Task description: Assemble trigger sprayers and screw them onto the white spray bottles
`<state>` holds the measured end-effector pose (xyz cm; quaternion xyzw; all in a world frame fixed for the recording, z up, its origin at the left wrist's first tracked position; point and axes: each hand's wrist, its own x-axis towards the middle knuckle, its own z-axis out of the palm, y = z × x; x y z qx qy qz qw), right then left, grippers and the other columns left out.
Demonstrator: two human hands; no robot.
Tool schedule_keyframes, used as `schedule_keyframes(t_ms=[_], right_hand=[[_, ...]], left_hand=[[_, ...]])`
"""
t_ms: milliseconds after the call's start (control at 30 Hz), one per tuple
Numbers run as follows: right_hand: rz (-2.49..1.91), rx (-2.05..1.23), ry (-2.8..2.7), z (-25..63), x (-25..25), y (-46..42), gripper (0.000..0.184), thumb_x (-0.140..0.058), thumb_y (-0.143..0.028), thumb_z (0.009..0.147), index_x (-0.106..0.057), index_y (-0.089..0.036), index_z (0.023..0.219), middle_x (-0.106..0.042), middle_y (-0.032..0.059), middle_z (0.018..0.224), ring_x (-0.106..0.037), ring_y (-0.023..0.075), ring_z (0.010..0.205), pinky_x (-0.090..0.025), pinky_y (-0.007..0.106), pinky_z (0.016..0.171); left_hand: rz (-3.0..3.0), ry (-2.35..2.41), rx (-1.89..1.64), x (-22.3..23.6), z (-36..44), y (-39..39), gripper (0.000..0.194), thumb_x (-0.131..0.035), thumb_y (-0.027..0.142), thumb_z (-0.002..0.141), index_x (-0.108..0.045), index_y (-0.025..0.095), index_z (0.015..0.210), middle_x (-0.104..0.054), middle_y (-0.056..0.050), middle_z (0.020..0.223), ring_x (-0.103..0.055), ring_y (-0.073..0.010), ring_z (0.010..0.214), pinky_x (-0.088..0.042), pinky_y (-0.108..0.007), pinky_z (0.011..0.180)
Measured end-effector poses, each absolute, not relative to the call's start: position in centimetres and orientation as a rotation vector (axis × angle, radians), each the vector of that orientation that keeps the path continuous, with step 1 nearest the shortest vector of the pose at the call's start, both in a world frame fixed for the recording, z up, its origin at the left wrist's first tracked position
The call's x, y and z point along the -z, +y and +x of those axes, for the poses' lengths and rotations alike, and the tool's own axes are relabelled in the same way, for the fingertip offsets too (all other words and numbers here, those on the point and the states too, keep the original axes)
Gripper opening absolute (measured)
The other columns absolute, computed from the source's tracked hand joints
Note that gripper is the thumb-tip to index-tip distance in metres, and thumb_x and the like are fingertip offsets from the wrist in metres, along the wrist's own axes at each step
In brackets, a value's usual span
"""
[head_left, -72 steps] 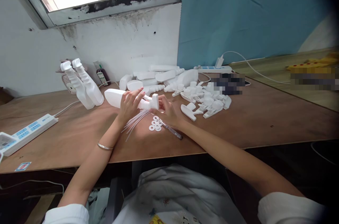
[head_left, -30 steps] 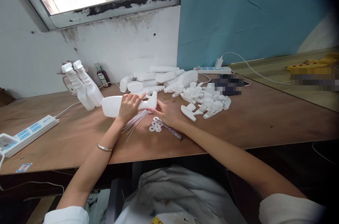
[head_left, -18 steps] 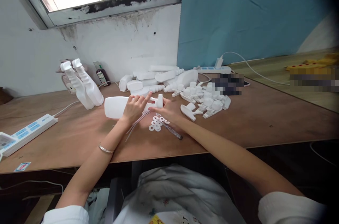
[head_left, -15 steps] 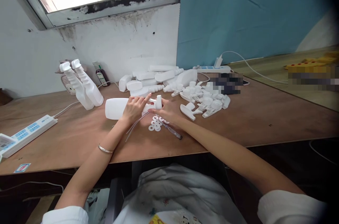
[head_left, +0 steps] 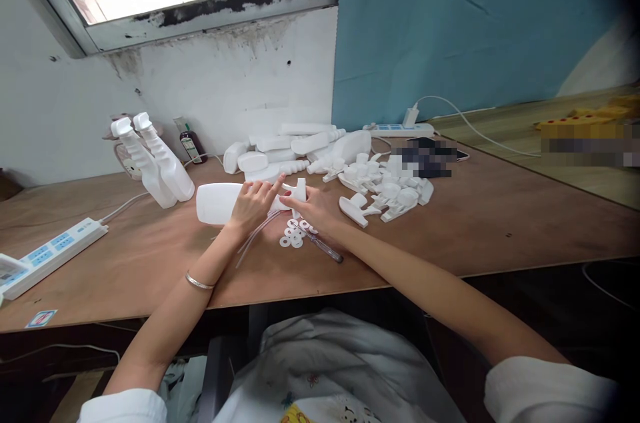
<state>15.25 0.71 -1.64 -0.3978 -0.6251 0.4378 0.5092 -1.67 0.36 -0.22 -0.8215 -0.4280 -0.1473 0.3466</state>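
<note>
A white plastic bottle [head_left: 216,204] lies on its side over the table, its base to the left. My left hand [head_left: 254,205] is wrapped round it near the neck. At the neck end is a white trigger spray head [head_left: 301,190], gripped by my right hand [head_left: 319,208]; the fingers partly hide where head and neck meet. Just below my hands lie several white ring washers [head_left: 293,234], a screwdriver [head_left: 327,250] with a clear handle and some thin pale tubes [head_left: 254,236].
Several white bottles [head_left: 270,143] are piled at the back, with loose spray heads [head_left: 395,193] to the right. Two bottles with heads fitted [head_left: 167,173] stand tilted at left, near a dark bottle [head_left: 193,143]. Power strips lie at left [head_left: 60,253] and back right [head_left: 400,130].
My right hand and the spray head have turned slightly at the bottle's neck. My left hand keeps its hold, and the other things lie as before.
</note>
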Motion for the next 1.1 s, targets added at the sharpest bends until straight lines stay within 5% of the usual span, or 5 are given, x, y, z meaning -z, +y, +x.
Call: schedule_keyframes(t_ms=[367,767,1100], right_hand=[[-0.884,-1.416,-1.248,15.0,1.3,0.8,0.038,-0.072,-0.041,0.056,-0.063,-0.013,0.081,-0.062,0.0023,0.069,-0.053,0.0108,0.053,-0.042,0.024,0.046],[-1.004,-0.752,-1.743,16.2,0.1,-0.2,0.036,-0.056,-0.05,0.069,-0.054,-0.018,0.086,-0.059,-0.001,0.066,-0.053,0.0139,0.061,-0.038,0.024,0.055],[-0.837,-0.968,-1.716,16.1,0.1,-0.6,0.038,-0.05,-0.051,0.076,-0.048,-0.019,0.097,-0.061,-0.0005,0.07,-0.058,0.0136,0.06,-0.043,0.024,0.055]], left_hand=[[-2.047,-1.109,0.387,0.6,-1.1,0.1,0.047,-0.031,0.02,0.09,-0.03,0.026,0.136,-0.057,-0.01,0.09,-0.05,-0.0234,0.086,-0.032,-0.038,0.079],[-2.074,-1.165,0.453,0.3,-1.4,0.2,0.058,-0.033,0.006,0.08,-0.032,0.019,0.136,-0.058,-0.009,0.09,-0.05,-0.0229,0.085,-0.031,-0.036,0.078],[-2.124,-1.261,0.599,-0.5,-2.3,0.5,0.06,-0.046,0.012,0.07,-0.037,0.016,0.13,-0.059,-0.011,0.094,-0.051,-0.0261,0.091,-0.033,-0.037,0.079]])
